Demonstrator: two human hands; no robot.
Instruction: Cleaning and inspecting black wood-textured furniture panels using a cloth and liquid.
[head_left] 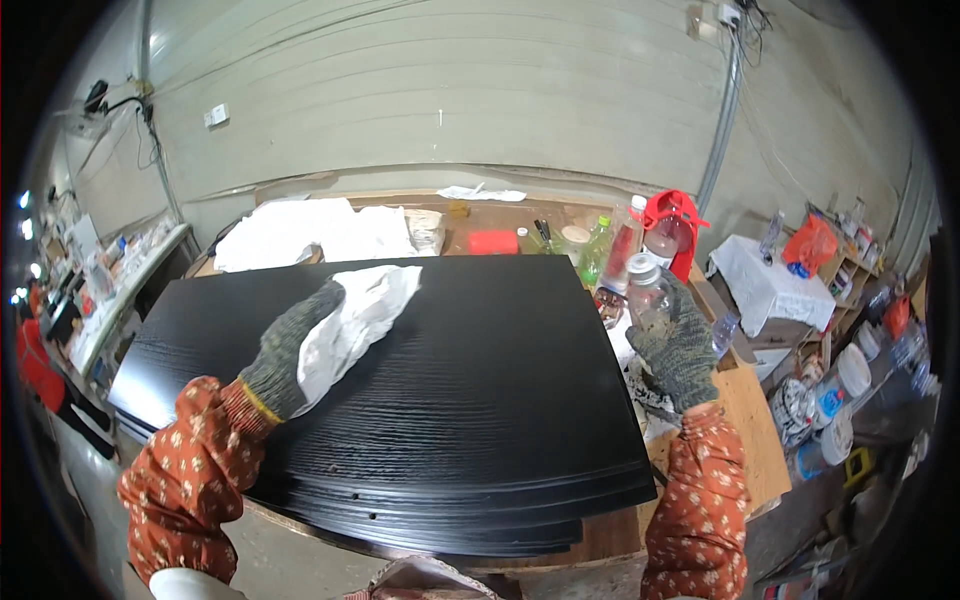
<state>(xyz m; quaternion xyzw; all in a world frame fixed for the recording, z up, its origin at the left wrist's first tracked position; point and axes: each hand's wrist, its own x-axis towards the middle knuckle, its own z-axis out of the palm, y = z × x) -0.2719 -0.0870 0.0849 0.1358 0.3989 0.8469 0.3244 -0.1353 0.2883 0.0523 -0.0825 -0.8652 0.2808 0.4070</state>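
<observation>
Pale panelled wall (350, 90) is rising behind the worktop (545, 218), and at the far left a person in a red top (36, 355) is standing near a cluttered side bench (165, 250). Next along, the left hand (282, 350), in a grey knitted glove, is curving around a white cloth (350, 335) over the left part of a glossy black panel (480, 370); the cloth is hiding some of its fingers, so how tightly they are closing I cannot tell. The panel is lying on top of a stack of similar ones. Behind it, white fabric (290, 230) is lying in a heap, a red box (493, 242) is sitting farther right, and a green bottle (596, 250) is standing near the panel's far right corner. Just beyond the panel's right edge, the right hand (672, 345), gloved alike, is wrapping its fingers around a clear bottle (648, 300), its pale cap pointing upward. Farther right, a white cover (765, 280) is draping over a stand, with white buckets (853, 370) crowding the floor area nearby.
</observation>
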